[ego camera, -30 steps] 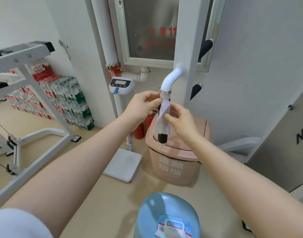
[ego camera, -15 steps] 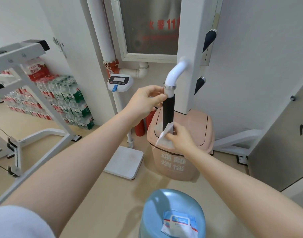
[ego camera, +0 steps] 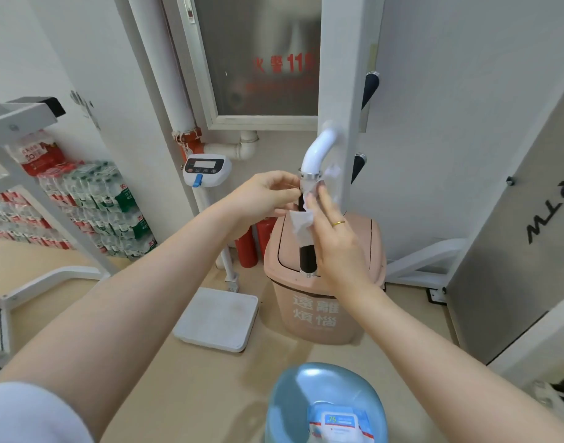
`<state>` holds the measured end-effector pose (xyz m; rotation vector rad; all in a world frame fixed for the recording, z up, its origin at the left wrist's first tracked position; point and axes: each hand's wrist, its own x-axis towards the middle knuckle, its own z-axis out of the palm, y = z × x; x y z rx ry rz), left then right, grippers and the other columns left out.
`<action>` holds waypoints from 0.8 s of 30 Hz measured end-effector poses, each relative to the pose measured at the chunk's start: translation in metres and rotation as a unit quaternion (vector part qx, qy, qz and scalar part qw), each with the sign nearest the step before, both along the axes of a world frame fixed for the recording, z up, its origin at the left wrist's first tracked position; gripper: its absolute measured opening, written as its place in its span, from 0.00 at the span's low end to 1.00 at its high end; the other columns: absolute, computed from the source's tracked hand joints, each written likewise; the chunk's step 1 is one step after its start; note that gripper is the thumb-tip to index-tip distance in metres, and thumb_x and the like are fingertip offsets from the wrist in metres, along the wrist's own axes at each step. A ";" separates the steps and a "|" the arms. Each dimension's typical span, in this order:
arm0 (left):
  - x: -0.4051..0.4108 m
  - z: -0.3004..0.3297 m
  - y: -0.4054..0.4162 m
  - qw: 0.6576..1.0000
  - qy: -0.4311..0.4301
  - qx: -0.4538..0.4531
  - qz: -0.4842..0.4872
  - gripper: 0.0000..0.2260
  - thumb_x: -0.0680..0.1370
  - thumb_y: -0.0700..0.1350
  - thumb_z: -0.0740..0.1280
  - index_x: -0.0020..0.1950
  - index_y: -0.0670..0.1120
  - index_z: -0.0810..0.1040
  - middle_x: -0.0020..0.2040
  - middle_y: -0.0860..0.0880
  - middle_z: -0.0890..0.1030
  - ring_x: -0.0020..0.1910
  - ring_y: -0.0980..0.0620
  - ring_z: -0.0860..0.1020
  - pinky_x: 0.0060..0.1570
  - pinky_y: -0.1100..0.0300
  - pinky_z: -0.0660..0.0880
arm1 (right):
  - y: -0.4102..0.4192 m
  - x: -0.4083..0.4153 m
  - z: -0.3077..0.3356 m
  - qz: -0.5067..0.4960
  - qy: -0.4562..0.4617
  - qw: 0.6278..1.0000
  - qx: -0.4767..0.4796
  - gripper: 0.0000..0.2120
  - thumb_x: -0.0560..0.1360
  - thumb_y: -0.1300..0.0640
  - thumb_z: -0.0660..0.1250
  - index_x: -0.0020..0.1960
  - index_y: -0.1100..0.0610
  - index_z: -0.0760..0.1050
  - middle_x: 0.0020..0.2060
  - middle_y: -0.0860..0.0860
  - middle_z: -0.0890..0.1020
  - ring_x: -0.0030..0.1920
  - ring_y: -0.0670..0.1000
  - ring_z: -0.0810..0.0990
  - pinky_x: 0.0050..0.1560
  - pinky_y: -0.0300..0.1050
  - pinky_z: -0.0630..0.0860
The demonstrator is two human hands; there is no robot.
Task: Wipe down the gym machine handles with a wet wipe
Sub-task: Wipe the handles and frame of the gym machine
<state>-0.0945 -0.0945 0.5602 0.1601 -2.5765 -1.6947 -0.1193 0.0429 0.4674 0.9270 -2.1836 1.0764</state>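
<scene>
Here, from the head view, red characters followed by "11" are showing through the frosted window (ego camera: pixel 261 59), the pink bin (ego camera: pixel 309 302) is carrying four large pale characters on its front, black letters reading "TW" upside down are running along the grey panel (ego camera: pixel 536 225) at the right, and the wipe packet (ego camera: pixel 338 425) lying on the blue water jug (ego camera: pixel 293 401) is showing a "75" on its label; the print on the stacked water bottle packs (ego camera: pixel 108 212) at the left is too small to read. The black grip of the handle (ego camera: pixel 307 257) is hanging straight down from a curved white tube on the white machine post (ego camera: pixel 338 75), in front of the bin. The left hand (ego camera: pixel 264 199) is reaching in from the left, palm down, its fingertips curling together to pinch at the metal collar at the top of the grip. The right hand (ego camera: pixel 335 241), wearing a gold ring, is coming up from below right with its fingers extended upward along the grip, pressing the wet wipe (ego camera: pixel 301 223) against the upper half of the handle; the wipe is wrapping that part and poking out white on both sides, and whether the thumb is closing round behind cannot be told. A white scale (ego camera: pixel 216 318) is standing on the floor just left of the bin.
</scene>
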 end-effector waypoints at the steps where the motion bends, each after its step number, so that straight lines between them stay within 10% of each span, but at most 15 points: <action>1: 0.001 0.001 -0.003 1.000 -0.011 0.018 -0.015 0.07 0.79 0.41 0.63 0.55 0.48 0.76 0.47 0.51 0.81 0.42 0.59 0.80 0.50 0.63 0.76 | 0.002 0.000 -0.001 -0.002 0.075 0.997 0.022 0.22 0.74 0.70 0.56 0.68 0.62 0.68 0.69 0.60 0.69 0.66 0.60 0.71 0.61 0.49 0.70; 6: 0.004 0.001 -0.012 1.000 0.012 -0.002 0.025 0.10 0.79 0.40 0.61 0.59 0.48 0.75 0.54 0.51 0.80 0.54 0.53 0.78 0.55 0.59 0.74 | -0.001 -0.023 0.000 0.005 0.324 0.899 0.293 0.17 0.65 0.70 0.63 0.52 0.60 0.78 0.45 0.54 0.83 0.47 0.54 0.82 0.41 0.45 0.75; 10: 0.007 -0.006 -0.021 0.996 0.051 -0.047 0.064 0.09 0.78 0.41 0.62 0.56 0.51 0.75 0.51 0.54 0.79 0.53 0.55 0.77 0.52 0.64 0.72 | -0.002 -0.015 -0.011 -0.010 0.320 0.732 0.602 0.14 0.60 0.60 0.66 0.42 0.47 0.81 0.36 0.48 0.84 0.50 0.46 0.80 0.56 0.43 0.67; 13: 0.012 -0.015 -0.028 0.995 0.040 -0.068 0.060 0.07 0.78 0.43 0.63 0.54 0.52 0.76 0.53 0.53 0.80 0.52 0.56 0.77 0.48 0.66 0.72 | 0.003 -0.003 -0.020 0.062 0.300 0.610 0.731 0.15 0.71 0.61 0.61 0.53 0.46 0.76 0.48 0.48 0.82 0.57 0.51 0.75 0.58 0.44 0.66; 18: 0.014 -0.022 -0.027 0.997 0.029 -0.044 0.057 0.09 0.77 0.41 0.63 0.56 0.47 0.77 0.51 0.49 0.81 0.45 0.57 0.77 0.42 0.70 0.73 | 0.010 0.012 0.013 0.038 0.249 0.800 0.544 0.15 0.62 0.65 0.65 0.49 0.58 0.75 0.35 0.51 0.83 0.36 0.54 0.81 0.42 0.46 0.76; 21: 0.013 -0.025 -0.020 0.998 0.033 -0.051 0.027 0.08 0.77 0.41 0.63 0.55 0.48 0.77 0.50 0.49 0.81 0.42 0.59 0.78 0.48 0.64 0.75 | 0.023 0.038 -0.003 0.073 0.001 0.829 0.555 0.15 0.75 0.65 0.59 0.61 0.55 0.67 0.45 0.53 0.78 0.45 0.58 0.78 0.35 0.44 0.67; 24: 0.012 -0.025 -0.009 0.996 0.048 -0.079 -0.011 0.09 0.78 0.42 0.62 0.57 0.49 0.75 0.53 0.51 0.80 0.45 0.58 0.78 0.50 0.61 0.75 | 0.034 0.030 -0.003 -0.007 -0.075 0.906 0.415 0.08 0.77 0.62 0.57 0.54 0.54 0.69 0.33 0.51 0.68 0.38 0.57 0.71 0.28 0.44 0.59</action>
